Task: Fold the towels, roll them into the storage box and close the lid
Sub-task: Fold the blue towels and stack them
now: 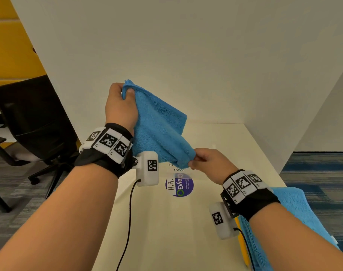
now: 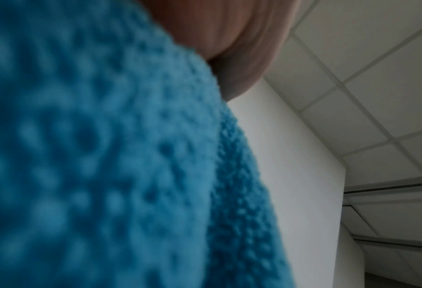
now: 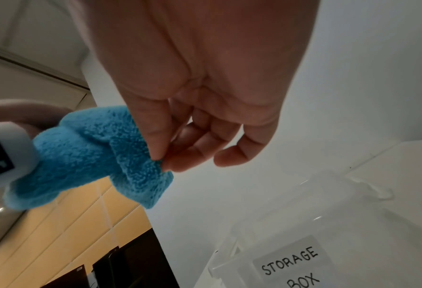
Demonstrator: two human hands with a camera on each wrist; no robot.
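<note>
Blue terry-cloth towel (image 1: 159,124) is held up in the air above the cream-coloured surface (image 1: 166,231), stretched on a diagonal between both hands and clear of the surface. It hangs doubled, with soft folds running along its length.

Left hand (image 1: 120,105): raised, fingers curled round the upper corner of the towel, thumb pressed on the cloth. In the left wrist view the cloth fills most of the picture, blurred, with part of the hand above it.

Right hand (image 1: 210,163): lower and nearer the body, pinching the bottom corner of the towel between thumb and forefinger (image 3: 153,134). The right wrist view shows the remaining fingers loosely bent and apart from the cloth.

Clear plastic storage box (image 3: 303,243) sits on the surface below the hands, with a white label lettered "STORAGE BOX" (image 3: 291,263). Whether its lid is on or off cannot be told. From the head view the towel's lower corner partly covers the label.

A round purple sticker (image 1: 179,185) lies on the surface just near the box. A stack of further blue towels (image 1: 295,222) lies at the right edge of the surface, partly behind the right forearm, with a yellow strip (image 1: 243,245) along its near side. A black office chair (image 1: 30,118) stands on the floor to the left.
</note>
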